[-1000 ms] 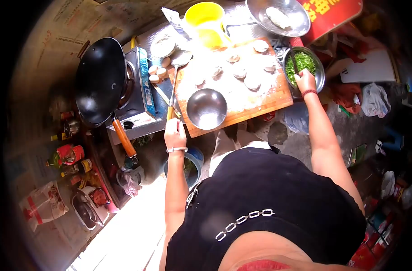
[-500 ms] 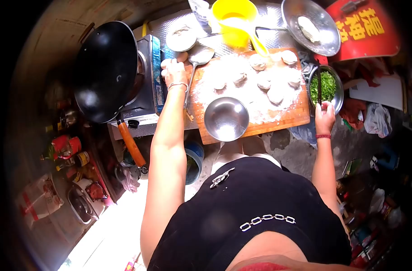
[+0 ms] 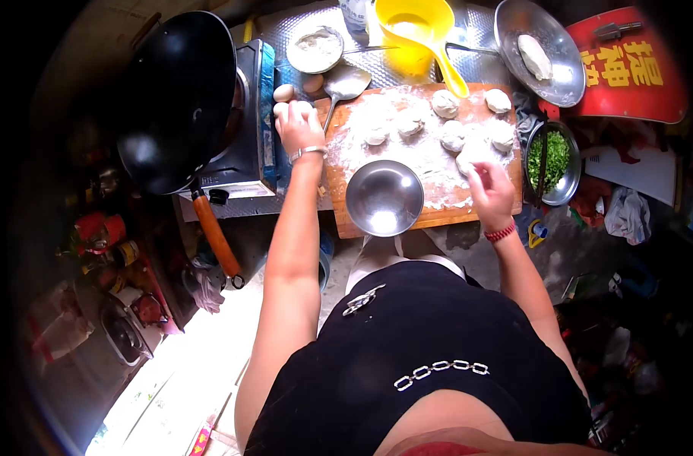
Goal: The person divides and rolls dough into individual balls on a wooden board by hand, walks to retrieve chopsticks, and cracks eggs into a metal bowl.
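Observation:
My left hand (image 3: 299, 128) is by the cooker's edge, its fingers curled down just below two brown eggs (image 3: 284, 93). What is under these fingers is hidden. Over the right part of the floured wooden board (image 3: 453, 209), my right hand (image 3: 492, 190) hovers with thumb and fingers loosely apart. Its fingertips overlap the edge of a dough ball (image 3: 466, 161) in this view, and I cannot tell whether they touch. Several more floured dough balls (image 3: 452, 135) lie behind it. A bare metal bowl (image 3: 384, 197) sits at the board's front edge, between my hands.
A black wok (image 3: 175, 99) stands on the gas cooker (image 3: 248, 163) at left. Behind the board are a flour bowl (image 3: 314, 49), a spatula (image 3: 347, 81), a yellow scoop (image 3: 416, 30) and a metal pan (image 3: 540, 57) holding dough. Dark chopsticks (image 3: 542, 167) rest on a bowl of chopped greens (image 3: 549, 158).
My right hand has left the chopsticks at the bowl of greens and moved left over the board. My left hand has drawn back slightly from the eggs.

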`<state>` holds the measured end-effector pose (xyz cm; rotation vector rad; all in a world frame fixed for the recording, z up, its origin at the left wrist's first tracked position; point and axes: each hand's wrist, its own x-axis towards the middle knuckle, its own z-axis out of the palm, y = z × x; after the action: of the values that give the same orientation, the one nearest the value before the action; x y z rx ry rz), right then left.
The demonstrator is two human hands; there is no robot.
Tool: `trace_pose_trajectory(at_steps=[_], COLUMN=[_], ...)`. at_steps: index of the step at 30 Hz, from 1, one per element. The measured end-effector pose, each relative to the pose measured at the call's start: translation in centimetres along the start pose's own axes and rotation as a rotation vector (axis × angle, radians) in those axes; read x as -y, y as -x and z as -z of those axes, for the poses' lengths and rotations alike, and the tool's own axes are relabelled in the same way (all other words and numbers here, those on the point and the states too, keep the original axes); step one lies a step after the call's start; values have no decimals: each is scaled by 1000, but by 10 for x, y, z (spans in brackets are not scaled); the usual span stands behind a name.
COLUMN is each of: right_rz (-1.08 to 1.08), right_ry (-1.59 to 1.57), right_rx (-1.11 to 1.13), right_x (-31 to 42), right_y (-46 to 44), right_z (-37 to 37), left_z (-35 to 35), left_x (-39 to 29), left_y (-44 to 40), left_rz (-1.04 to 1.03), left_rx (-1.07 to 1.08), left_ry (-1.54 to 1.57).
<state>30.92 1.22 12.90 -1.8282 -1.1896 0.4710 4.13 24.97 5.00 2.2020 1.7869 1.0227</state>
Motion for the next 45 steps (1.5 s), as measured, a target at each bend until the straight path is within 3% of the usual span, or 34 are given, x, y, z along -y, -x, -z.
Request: trace_pose_trajectory(at_steps=[2,4,6,8,10,12,17,21,24,28,30,33,35,39,42,43,45], right_rz=[70,194,378,525,533,458,360,280,278,-3,48,62,150,246,414,232,238], right_ry=[-47,-9,-38,-135,-42,108,355,270,83,-13,-270,-365,-490,-536,-253,-309,-346], right_rx=[124,301,384,394,443,471,531,448,464,413,469,644,530,236,409,442,359], right_x=[16,42,57,73,77,89,89,74,64,88,84,93,84,103,92,92,91], right_y=[-25,-52,-76,-98,-111,-117,-123,-124,-125,-118,-103,-51,-17,20,30,32,28], right_z=[-30,-65,-116,-172,-230,-272,-339,-360,-352,-282,-232,-144,-115,-78,-75,-69,-61], left_z=[24,52,86,108,123,141,161,165,163,157,158,152,148,146,132,132,134], left_x=[-9,-6,-25,-31,-22,-27,-15,-16,-16,-13,-16,-17,-25,-58,-62,-65,-74], left_y=[34,73,101,124,150,159,182,188,190,175,164,159,158,146,154,154,150], left_rz=[242,423,671,792,922,1051,1088,1092,1087,1072,1100,1074,1055,1031,1037,1040,1032], left_rx=[-36,164,213,225,323,289,295,330,322,307,306,381,442,546,587,600,610], left_ry=[270,581,970,1137,1215,1388,1576,1614,1681,1733,1757,1759,1766,1792,1786,1778,1725])
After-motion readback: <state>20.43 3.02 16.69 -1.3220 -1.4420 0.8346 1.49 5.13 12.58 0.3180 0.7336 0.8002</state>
